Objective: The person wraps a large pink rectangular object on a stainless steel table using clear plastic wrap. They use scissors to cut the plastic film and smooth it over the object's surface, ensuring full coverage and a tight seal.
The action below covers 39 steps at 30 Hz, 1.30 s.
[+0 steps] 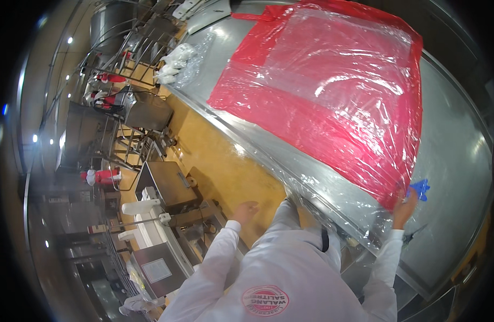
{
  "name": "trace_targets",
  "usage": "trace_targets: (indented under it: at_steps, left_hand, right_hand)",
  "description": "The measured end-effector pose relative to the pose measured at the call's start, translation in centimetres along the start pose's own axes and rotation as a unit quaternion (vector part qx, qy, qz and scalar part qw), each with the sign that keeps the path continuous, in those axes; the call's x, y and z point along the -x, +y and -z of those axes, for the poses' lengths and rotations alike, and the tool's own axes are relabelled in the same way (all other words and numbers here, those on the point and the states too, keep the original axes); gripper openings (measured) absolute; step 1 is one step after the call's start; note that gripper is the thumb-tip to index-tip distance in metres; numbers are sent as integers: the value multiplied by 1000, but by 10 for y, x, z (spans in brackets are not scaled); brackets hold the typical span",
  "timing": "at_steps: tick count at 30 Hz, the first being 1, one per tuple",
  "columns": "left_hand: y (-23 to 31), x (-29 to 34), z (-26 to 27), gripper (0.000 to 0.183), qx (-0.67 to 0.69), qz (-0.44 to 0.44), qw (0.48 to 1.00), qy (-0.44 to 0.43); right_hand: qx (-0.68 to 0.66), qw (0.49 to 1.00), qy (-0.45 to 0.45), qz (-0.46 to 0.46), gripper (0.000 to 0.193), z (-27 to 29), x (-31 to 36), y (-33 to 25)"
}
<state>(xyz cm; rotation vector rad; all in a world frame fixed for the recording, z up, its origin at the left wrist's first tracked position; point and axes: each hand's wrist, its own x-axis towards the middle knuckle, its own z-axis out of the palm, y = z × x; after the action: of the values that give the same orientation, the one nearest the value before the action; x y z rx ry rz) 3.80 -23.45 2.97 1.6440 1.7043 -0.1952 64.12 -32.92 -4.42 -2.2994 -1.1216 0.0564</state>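
Note:
A large red plastic sheet lies spread over the steel table, with glossy clear plastic film on top of it. At the sheet's near right corner, my right hand is closed on a small crumpled blue piece that sticks out past the fingertips. Whether those fingers also pinch the sheet's corner, I cannot tell. My left hand hangs over the yellow floor, away from the table, its fingers loosely apart and holding nothing.
The steel table has a raised edge close in front of me. White bundles in clear plastic lie at its far left end. A steel bin, a white-and-steel machine and wheeled carts stand on the yellow floor to the left.

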Motion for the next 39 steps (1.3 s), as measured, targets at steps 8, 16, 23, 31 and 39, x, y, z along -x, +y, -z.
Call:
trace_targets:
  at_steps: [8, 16, 23, 31, 39]
  left_hand:
    - [-41, -168, 134, 35, -76, -144, 982, 97]
    - [-49, -436, 261, 48, -75, -217, 947, 225]
    - [-175, -563, 349, 72, -268, -109, 934, 210]
    - [-150, -533, 366, 66, -347, -56, 927, 132]
    - [-151, -525, 400, 66, -431, 11, 896, 107]
  right_hand:
    - [173, 953, -247, 11, 63, -75, 47, -103]
    - [137, 971, -126, -150, 56, -83, 103, -148]
    - [72, 976, -8, -203, 44, -98, 161, -293]
    - [-40, 941, -3, -336, 39, -125, 234, -379]
    - [-19, 898, -80, -432, 45, -188, 364, -413]
